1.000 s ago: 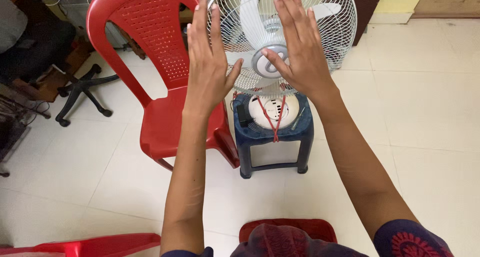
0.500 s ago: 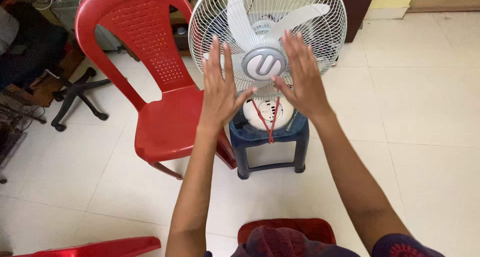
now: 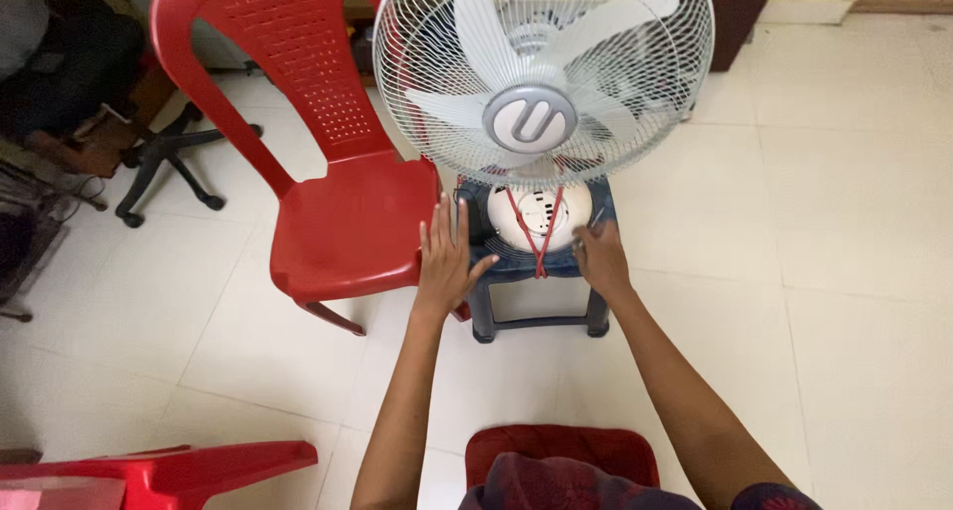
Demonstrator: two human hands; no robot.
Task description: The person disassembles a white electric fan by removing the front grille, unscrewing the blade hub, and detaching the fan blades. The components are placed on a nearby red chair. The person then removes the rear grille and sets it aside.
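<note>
Hands are reaching to the blue stool (image 3: pixel 496 272) bearing the white fan (image 3: pixel 541 78): left hand (image 3: pixel 447 262) lying spread open at its corner, right hand (image 3: pixel 599 257) pinching a thin screwdriver (image 3: pixel 594 222) there.

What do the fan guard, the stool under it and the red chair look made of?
Fan guard: thin wire, likely white-coated metal, judging by the fine radial spokes. Stool: dark blue moulded plastic, going by its one-piece legs and dull sheen. Red chair: glossy moulded plastic with a perforated back and soft reflections.
</note>
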